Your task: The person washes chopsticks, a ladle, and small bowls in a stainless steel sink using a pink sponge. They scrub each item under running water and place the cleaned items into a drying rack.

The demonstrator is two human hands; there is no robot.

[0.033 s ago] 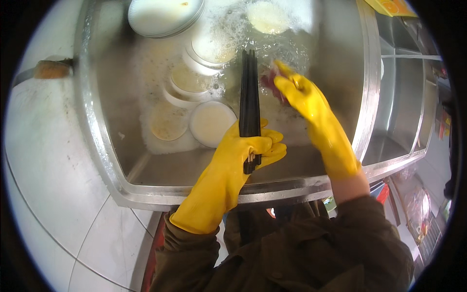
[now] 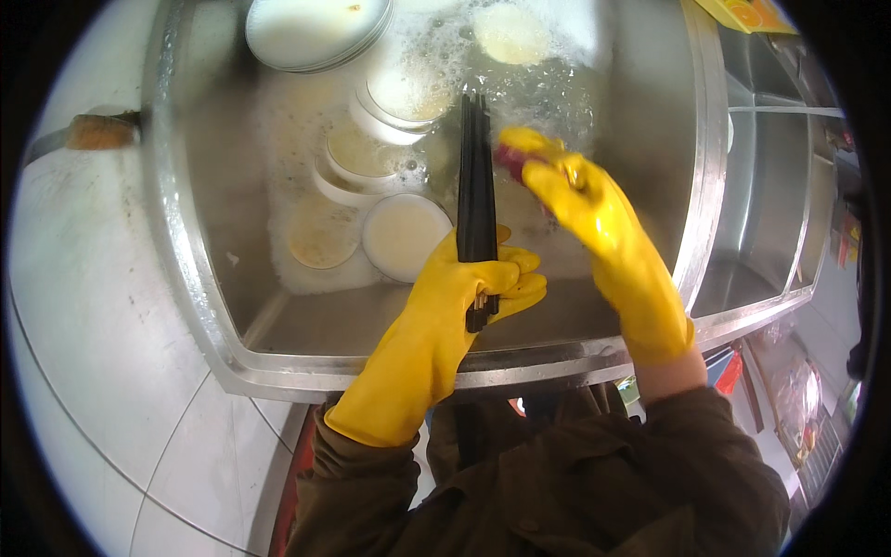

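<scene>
My left hand, in a yellow rubber glove, is closed around the lower part of a bundle of black chopsticks. Their long ends point away from me over the sink. On the right, my gloved right hand grips a dark red scrubbing cloth, partly hidden by the fingers. This cloth is just right of the chopsticks, apart from them. Below both hands is a metal sink with cloudy, foamy water. Several round white dishes lie in it, one white plate close to my left hand.
A stack of white plates stands at the sink's far left. Another pale round dish shows through suds at the far side. Beyond the right rim is a second metal basin. A brown-ended brush-like tool rests on the white tiled surface at left.
My right hand has shifted slightly nearer to me, its fingertips and the red cloth closer to the chopsticks. The left hand and its bundle stay in place.
</scene>
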